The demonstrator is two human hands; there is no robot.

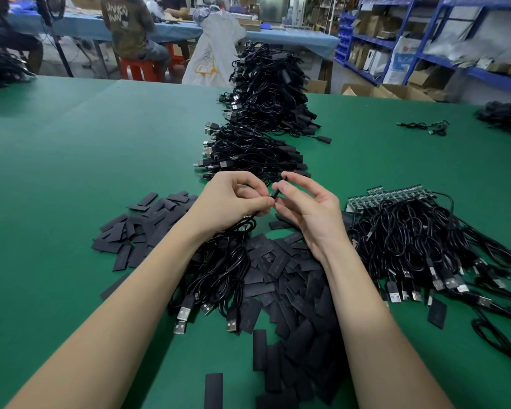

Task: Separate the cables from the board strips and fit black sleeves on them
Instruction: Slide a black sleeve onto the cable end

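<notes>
Green surface (pixel 71 172). Loose black sleeves (pixel 148 222) lie scattered at near left and spill toward centre. I see the left hand (pixel 233 202) pinching a thin black cable (pixel 250 221) at its end, the cable trailing down to a bundle with USB plugs. Right hand (pixel 310 208) pinches one black sleeve (pixel 276 192) just beside that cable end. Board strips (pixel 396 196) with attached cables lie at right.

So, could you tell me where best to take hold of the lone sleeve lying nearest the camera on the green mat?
Pinch the sleeve across its long edges near the far end, coming from above. It lies flat and apart from the pile, with bare mat on both sides for the fingers.
</notes>
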